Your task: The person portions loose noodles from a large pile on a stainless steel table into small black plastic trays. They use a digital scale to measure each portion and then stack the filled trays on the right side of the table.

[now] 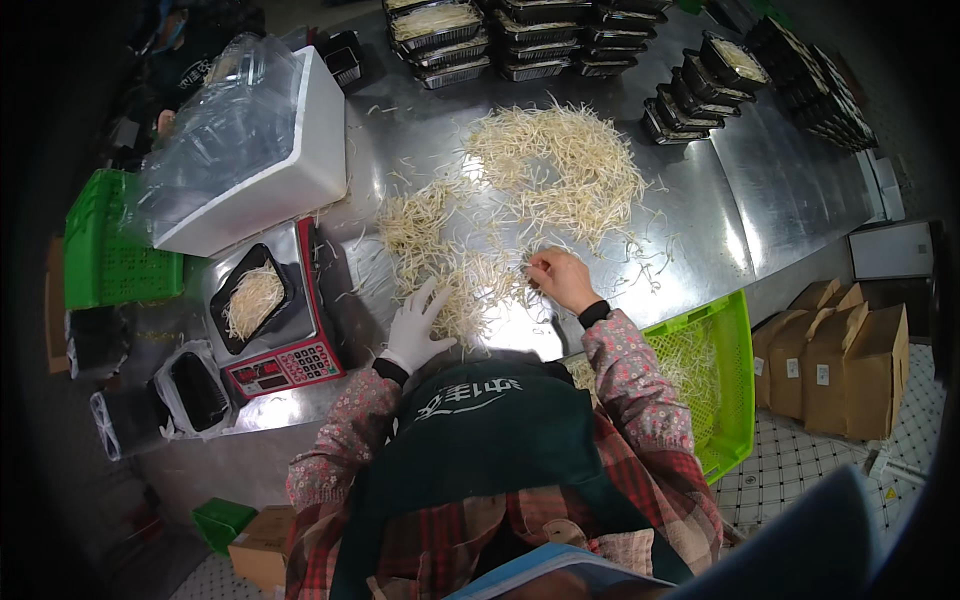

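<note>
Loose bean sprouts [570, 165] lie spread in a curved heap on the stainless-steel table [675, 225]. A nearer clump of sprouts [420, 225] reaches down towards my body. My left hand [417, 326], in a white glove, rests at the near edge of this clump with its fingers apart. Bare and bent at the fingers, my right hand [559, 276] touches sprouts at the clump's right side; whether it pinches any is hidden. On a red digital scale [315, 300] to the left sits a black plastic tray [281, 279] holding a mound of sprouts.
A white foam box [326, 127] with clear plastic lids [225, 142] stands behind the scale. Stacked filled trays [532, 52] line the far side. Empty black trays [199, 390] lie at the near left. A green crate [739, 390] with sprouts is at my right, beside paper bags [832, 367].
</note>
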The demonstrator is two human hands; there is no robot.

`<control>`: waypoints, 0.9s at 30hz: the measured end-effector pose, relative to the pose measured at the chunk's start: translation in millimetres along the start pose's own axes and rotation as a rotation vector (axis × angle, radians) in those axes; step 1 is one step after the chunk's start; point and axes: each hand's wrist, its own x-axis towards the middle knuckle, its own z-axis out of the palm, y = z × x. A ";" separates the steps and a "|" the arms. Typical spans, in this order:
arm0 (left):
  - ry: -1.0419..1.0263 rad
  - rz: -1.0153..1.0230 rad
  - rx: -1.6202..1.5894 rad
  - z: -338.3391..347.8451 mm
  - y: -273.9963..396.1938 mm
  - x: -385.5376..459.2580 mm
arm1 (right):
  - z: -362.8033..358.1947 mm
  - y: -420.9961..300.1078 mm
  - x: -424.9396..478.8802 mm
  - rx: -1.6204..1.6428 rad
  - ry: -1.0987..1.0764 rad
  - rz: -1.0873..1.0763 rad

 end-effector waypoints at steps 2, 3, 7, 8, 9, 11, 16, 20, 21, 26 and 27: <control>-0.016 0.006 0.019 4.3 3.1 5.9 | 32.1 -38.8 19.7 0.078 0.070 -0.050; -0.020 0.015 0.026 3.8 6.7 8.2 | 47.7 -46.6 28.7 0.028 0.108 -0.076; 0.062 0.020 -0.062 5.5 -3.6 -3.2 | 77.5 -50.8 58.2 -0.129 0.069 -0.101; 0.072 -0.002 -0.056 5.8 -5.9 -8.1 | 84.5 -46.1 60.4 -0.162 0.041 -0.103; 0.085 -0.031 -0.051 6.4 -7.6 -14.0 | 86.2 -48.9 60.3 -0.153 0.059 -0.094; 0.110 -0.067 -0.059 5.8 -13.5 -22.2 | 78.8 -46.1 60.9 -0.052 0.013 -0.001; 0.144 -0.091 -0.122 2.6 -25.0 -43.7 | 25.3 -12.7 37.5 0.662 -0.115 0.146; 0.037 -0.141 -0.080 -6.4 -31.8 -63.8 | -63.3 10.1 -33.4 0.558 -0.738 0.267; 0.007 -0.141 -0.062 -7.7 -32.4 -62.8 | -73.4 26.5 -54.4 0.426 -0.855 0.305; -0.022 -0.066 0.065 -6.0 -22.4 -37.8 | -52.3 49.1 -60.3 -0.270 -0.151 0.097; -0.025 -0.087 0.088 -5.6 -12.2 -24.0 | -40.8 29.9 -49.0 -0.013 -0.188 0.200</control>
